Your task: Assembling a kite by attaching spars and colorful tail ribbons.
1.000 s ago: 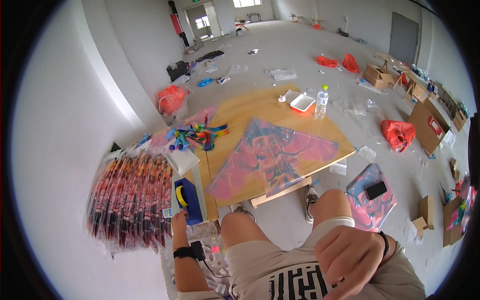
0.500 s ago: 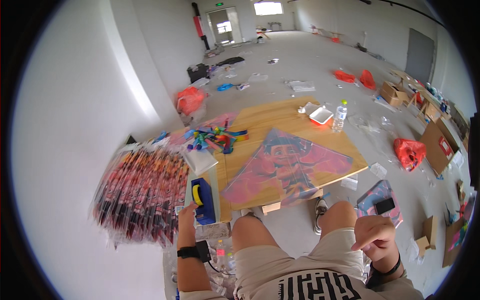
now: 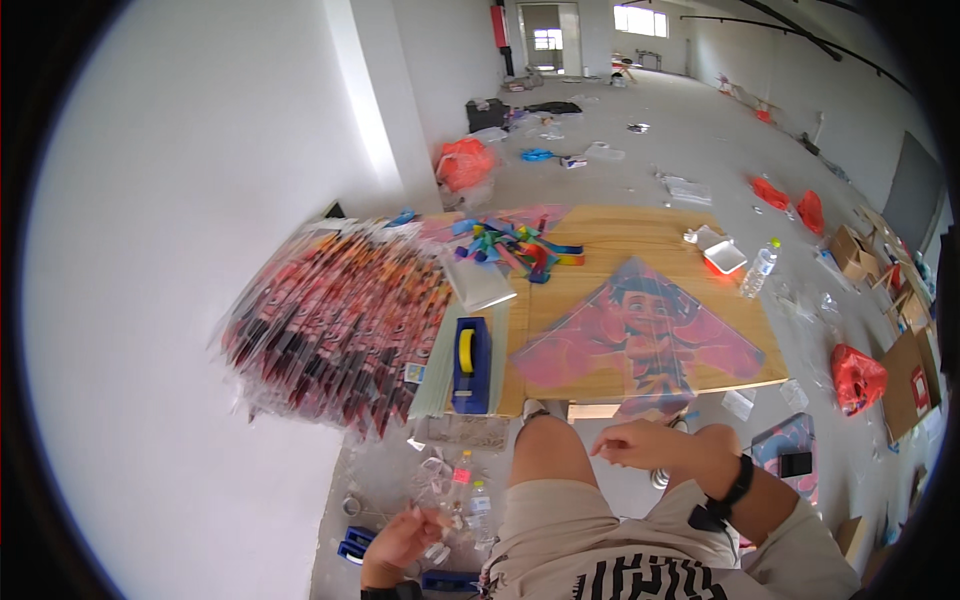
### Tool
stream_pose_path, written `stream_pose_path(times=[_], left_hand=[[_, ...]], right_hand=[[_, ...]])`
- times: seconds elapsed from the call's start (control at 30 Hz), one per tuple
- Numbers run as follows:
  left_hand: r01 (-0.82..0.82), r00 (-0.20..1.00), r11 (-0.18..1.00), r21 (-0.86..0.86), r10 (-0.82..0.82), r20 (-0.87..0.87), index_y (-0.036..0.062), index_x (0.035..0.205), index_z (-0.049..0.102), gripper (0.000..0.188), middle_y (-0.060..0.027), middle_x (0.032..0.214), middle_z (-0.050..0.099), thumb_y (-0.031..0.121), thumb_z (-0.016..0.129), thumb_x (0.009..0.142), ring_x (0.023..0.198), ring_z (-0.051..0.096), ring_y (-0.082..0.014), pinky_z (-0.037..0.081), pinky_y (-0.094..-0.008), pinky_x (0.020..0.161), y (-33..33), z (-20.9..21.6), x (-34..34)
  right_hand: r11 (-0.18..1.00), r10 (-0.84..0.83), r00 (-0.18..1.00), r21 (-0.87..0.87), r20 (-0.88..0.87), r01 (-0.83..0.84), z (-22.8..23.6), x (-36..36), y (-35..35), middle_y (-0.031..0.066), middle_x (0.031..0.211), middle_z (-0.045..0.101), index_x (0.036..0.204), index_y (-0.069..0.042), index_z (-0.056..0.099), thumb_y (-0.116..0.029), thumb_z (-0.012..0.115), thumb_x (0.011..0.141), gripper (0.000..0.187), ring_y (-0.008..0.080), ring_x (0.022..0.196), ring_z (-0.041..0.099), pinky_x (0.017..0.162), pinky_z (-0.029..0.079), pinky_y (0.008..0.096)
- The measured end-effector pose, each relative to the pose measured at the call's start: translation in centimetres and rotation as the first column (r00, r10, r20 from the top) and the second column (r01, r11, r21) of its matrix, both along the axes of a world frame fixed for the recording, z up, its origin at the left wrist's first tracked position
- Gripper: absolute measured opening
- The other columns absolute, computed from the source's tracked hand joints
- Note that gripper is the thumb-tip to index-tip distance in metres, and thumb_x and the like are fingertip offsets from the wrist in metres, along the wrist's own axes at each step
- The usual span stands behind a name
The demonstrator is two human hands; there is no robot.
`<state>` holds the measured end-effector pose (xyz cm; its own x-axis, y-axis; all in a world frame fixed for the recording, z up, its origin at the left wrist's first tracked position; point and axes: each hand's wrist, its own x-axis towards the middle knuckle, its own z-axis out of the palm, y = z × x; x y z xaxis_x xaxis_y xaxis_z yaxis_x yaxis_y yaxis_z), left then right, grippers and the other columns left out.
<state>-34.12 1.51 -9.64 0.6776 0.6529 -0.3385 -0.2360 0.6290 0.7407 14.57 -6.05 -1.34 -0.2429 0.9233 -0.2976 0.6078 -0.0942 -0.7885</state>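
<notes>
1. Low wooden board table [image 3: 640, 240] on grey concrete floor; open room beyond its far edge.
2. Pink printed diamond kite [image 3: 640, 340] overhangs near edge; right hand [image 3: 650, 445] just below, loosely curled, empty.
3. Left hand [image 3: 405, 540] low beside clear plastic bottles [image 3: 465, 495]; its grip unclear.

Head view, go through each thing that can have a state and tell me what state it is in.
kite: spread flat on the board.
tape dispenser: upright, yellow roll loaded.
packaged kites: stacked, fanned out.
water bottle: standing, capped.
left hand: low beside the floor bottles, grip unclear.
right hand: empty, over the knee.
</notes>
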Motion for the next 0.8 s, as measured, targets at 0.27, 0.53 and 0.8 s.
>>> stream_pose_path(times=[0.27,0.53,0.8], left_hand=[[0.113,0.988,0.982,-0.153,-0.095,0.121,0.0016,0.139,0.062,0.058,-0.0126,0.122,0.074,0.04,0.073,0.098,0.105,0.07,-0.0231,0.053,-0.0415,0.099,-8.1,-5.9,-7.1],[-0.072,0.967,0.997,-0.028,0.063,-0.247,0.0085,0.099,0.07,0.009,-0.0044,0.1,0.073,0.011,0.077,0.093,0.092,0.067,-0.0165,0.053,-0.0317,0.08,-10.8,-7.0,-4.1],[-0.076,0.881,0.997,0.013,0.073,-0.467,0.0074,0.108,0.072,0.019,-0.0034,0.101,0.072,0.02,0.077,0.094,0.092,0.065,-0.0141,0.052,-0.0305,0.077,-11.7,-4.6,-3.7]], right_hand=[[0.929,-0.268,0.895,-0.343,-0.358,0.141,-9.3,-10.7,14.9,0.0011,0.101,0.071,0.127,-0.011,0.067,-0.053,0.05,0.107,0.05,0.0132,0.081,0.067,0.066,0.052,0.0281],[0.838,-0.543,0.684,-0.373,-0.488,0.399,-13.8,-16.9,20.3,0.0015,0.088,0.07,0.099,-0.006,0.07,-0.05,0.068,0.099,0.043,0.0125,0.069,0.064,0.052,0.047,0.0274],[0.804,-0.592,0.569,-0.374,-0.571,0.462,-14.5,-18.7,21.0,0.0012,0.094,0.074,0.101,-0.008,0.07,-0.042,0.072,0.099,0.034,0.0106,0.074,0.067,0.061,0.052,0.0304]])
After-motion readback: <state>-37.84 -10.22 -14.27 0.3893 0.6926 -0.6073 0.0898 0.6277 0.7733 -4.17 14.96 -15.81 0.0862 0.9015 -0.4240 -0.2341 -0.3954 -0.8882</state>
